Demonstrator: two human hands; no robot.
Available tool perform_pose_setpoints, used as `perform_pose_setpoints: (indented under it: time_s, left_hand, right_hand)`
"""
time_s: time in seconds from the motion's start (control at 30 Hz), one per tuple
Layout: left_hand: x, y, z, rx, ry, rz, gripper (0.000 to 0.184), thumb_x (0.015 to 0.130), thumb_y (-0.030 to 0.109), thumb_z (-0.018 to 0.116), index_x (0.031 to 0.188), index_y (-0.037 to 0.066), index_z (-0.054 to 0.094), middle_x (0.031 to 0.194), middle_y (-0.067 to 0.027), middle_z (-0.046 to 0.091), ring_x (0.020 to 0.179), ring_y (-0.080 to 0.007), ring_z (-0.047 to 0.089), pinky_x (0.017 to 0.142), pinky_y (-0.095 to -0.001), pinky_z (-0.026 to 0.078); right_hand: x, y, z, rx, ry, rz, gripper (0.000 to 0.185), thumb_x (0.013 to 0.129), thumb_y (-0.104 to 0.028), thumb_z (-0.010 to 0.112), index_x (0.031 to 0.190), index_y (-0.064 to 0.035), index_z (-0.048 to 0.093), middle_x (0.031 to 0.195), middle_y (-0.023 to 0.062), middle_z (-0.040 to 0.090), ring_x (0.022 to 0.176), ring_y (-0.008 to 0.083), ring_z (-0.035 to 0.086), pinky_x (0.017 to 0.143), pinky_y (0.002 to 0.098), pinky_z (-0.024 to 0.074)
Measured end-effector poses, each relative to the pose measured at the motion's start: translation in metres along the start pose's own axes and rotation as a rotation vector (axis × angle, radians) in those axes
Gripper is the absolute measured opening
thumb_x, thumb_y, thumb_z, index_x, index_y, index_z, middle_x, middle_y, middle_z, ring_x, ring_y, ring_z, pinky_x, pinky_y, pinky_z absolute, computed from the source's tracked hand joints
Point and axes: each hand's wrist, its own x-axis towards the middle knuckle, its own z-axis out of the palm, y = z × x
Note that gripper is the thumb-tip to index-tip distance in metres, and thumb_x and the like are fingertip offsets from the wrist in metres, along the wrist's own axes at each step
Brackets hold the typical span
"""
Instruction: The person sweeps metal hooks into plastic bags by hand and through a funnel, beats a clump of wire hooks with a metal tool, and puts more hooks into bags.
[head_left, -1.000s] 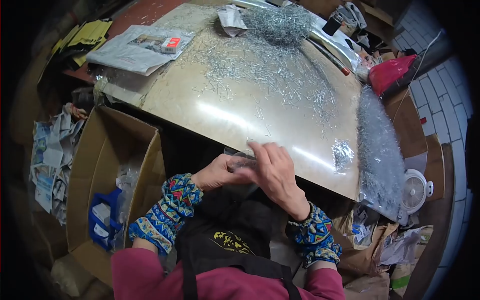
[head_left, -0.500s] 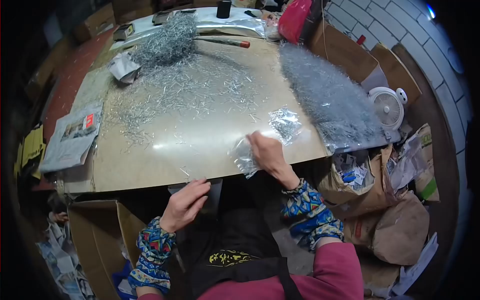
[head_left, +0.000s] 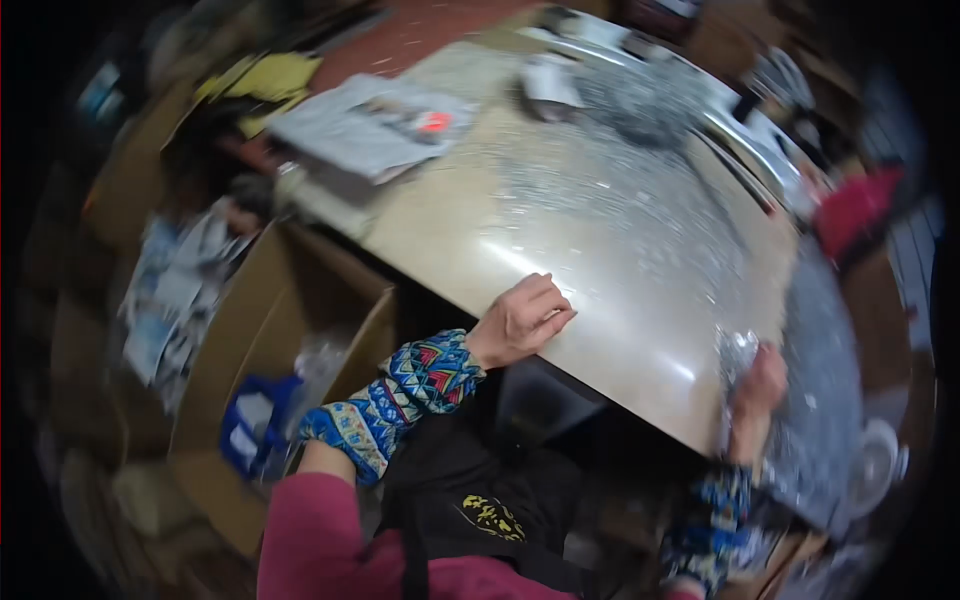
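Observation:
My left hand (head_left: 522, 318) is over the front edge of the table (head_left: 610, 375), its fingers curled together; anything between them is too small to make out. Far to the right, my right hand (head_left: 760, 383) is blurred beside a shiny clear plastic packet (head_left: 738, 345) on the table's right part. Motion smears its fingers, so its hold cannot be made out. Many small metal pieces (head_left: 620, 200) are scattered over the tabletop, with a denser heap (head_left: 650, 100) at the back.
A newspaper (head_left: 350, 125) with a small red-and-white box lies at the table's left. An open cardboard box (head_left: 225, 400) holding a blue item (head_left: 255, 425) stands below left. A clear plastic mass (head_left: 815, 380) and a white fan (head_left: 875, 465) are at the right.
My right hand, which had a clear plastic bag at the table's front, has moved right to the packet. My left hand has risen over the edge, its fingers now curled. The view has turned.

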Motion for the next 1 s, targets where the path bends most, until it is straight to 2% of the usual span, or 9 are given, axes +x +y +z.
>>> perform_pose_setpoints:
  time_s: [0.13, 0.2, 0.3, 0.4, 0.43, 0.63, 0.77, 0.83, 1.0]
  left_hand:
    - [-0.025, -0.05, -0.081, 0.518, 0.269, -0.339, 0.007, 0.083, 0.008, 0.061, 0.083, 0.001, 0.059, 0.084, -0.0159, 0.058, 0.08, -0.0334, 0.057, 0.073, -0.0423, 0.046]
    - [-0.022, -0.095, -0.125, 0.793, 0.355, -0.206, 0.016, 0.087, 0.018, 0.06, 0.088, 0.002, 0.061, 0.09, -0.0172, 0.058, 0.089, -0.0342, 0.056, 0.087, -0.0444, 0.045]
    - [-0.022, -0.145, -0.157, 1.077, 0.052, -0.483, 0.029, 0.094, 0.026, 0.054, 0.103, 0.0, 0.063, 0.109, -0.02, 0.061, 0.108, -0.0351, 0.055, 0.102, -0.0451, 0.039]
    - [-0.026, -0.124, -0.142, 0.628, 0.002, -0.505, 0.044, 0.099, 0.035, 0.05, 0.12, -0.002, 0.059, 0.131, -0.0219, 0.055, 0.127, -0.0362, 0.048, 0.112, -0.0468, 0.032]
    - [-0.031, -0.115, -0.136, 0.657, -0.12, -0.342, 0.05, 0.1, 0.038, 0.048, 0.13, -0.001, 0.055, 0.143, -0.0201, 0.047, 0.135, -0.0331, 0.042, 0.114, -0.0468, 0.029]
    - [-0.062, -0.027, -0.072, 0.296, -0.188, 0.221, 0.029, 0.083, 0.008, 0.069, 0.11, -0.001, 0.064, 0.11, -0.015, 0.068, 0.107, -0.0306, 0.064, 0.089, -0.0364, 0.053]
    - [-0.063, 0.034, -0.056, -0.073, -0.218, -0.001, 0.013, 0.083, -0.002, 0.066, 0.096, -0.002, 0.065, 0.088, -0.011, 0.068, 0.082, -0.0229, 0.069, 0.07, -0.0312, 0.055]
    - [-0.079, 0.052, -0.05, -0.326, -0.279, -0.339, 0.012, 0.088, 0.001, 0.064, 0.1, -0.002, 0.063, 0.083, -0.0114, 0.068, 0.074, -0.0187, 0.068, 0.067, -0.0288, 0.054]
    - [-0.113, 0.062, -0.035, -0.933, -0.301, -0.914, 0.018, 0.098, 0.013, 0.059, 0.11, -0.001, 0.057, 0.075, -0.0053, 0.067, 0.063, -0.009, 0.064, 0.056, -0.0226, 0.05]
  right_hand:
    - [-0.005, -0.029, -0.042, 0.277, 0.144, 0.076, 0.025, 0.098, -0.013, 0.055, 0.116, 0.0019, 0.064, 0.104, 0.0188, 0.065, 0.098, 0.0325, 0.06, 0.086, 0.0423, 0.0467]
    - [-0.006, -0.053, -0.048, 0.34, 0.068, 0.061, 0.024, 0.097, -0.011, 0.056, 0.116, 0.0011, 0.064, 0.107, 0.0181, 0.064, 0.101, 0.0316, 0.059, 0.088, 0.0411, 0.0456]
    - [-0.008, -0.098, -0.056, 0.42, 0.007, -0.019, 0.022, 0.094, -0.006, 0.059, 0.115, -0.0008, 0.064, 0.109, 0.0167, 0.063, 0.102, 0.031, 0.058, 0.089, 0.0405, 0.045]
    - [-0.011, -0.14, -0.064, 0.476, -0.022, -0.173, 0.026, 0.088, 0.001, 0.063, 0.114, -0.003, 0.064, 0.107, 0.0156, 0.062, 0.1, 0.0307, 0.058, 0.088, 0.0405, 0.0451]
    - [-0.012, -0.154, -0.071, 0.54, -0.061, -0.184, 0.023, 0.087, 0.002, 0.063, 0.111, -0.0011, 0.064, 0.107, 0.0165, 0.062, 0.1, 0.0323, 0.059, 0.087, 0.0406, 0.0465]
    - [-0.025, -0.243, -0.087, 0.832, -0.177, -0.539, 0.048, 0.073, -0.009, 0.077, 0.118, -0.002, 0.059, 0.115, 0.0159, 0.061, 0.106, 0.0348, 0.059, 0.09, 0.0442, 0.0475]
    - [-0.033, -0.268, -0.092, 1.041, -0.348, -0.554, 0.032, 0.078, -0.007, 0.074, 0.108, -0.0027, 0.062, 0.1, 0.013, 0.063, 0.091, 0.0307, 0.061, 0.076, 0.0397, 0.0496]
    - [-0.04, -0.267, -0.093, 1.252, -0.4, -0.447, 0.016, 0.083, -0.003, 0.07, 0.097, -0.0018, 0.062, 0.082, 0.0117, 0.061, 0.075, 0.0288, 0.059, 0.064, 0.0376, 0.0476]
    - [-0.061, -0.247, -0.112, 1.526, -1.143, 0.153, 0.015, 0.091, -0.011, 0.066, 0.1, 0.0008, 0.068, 0.089, 0.0084, 0.068, 0.082, 0.0132, 0.063, 0.073, 0.0273, 0.0497]
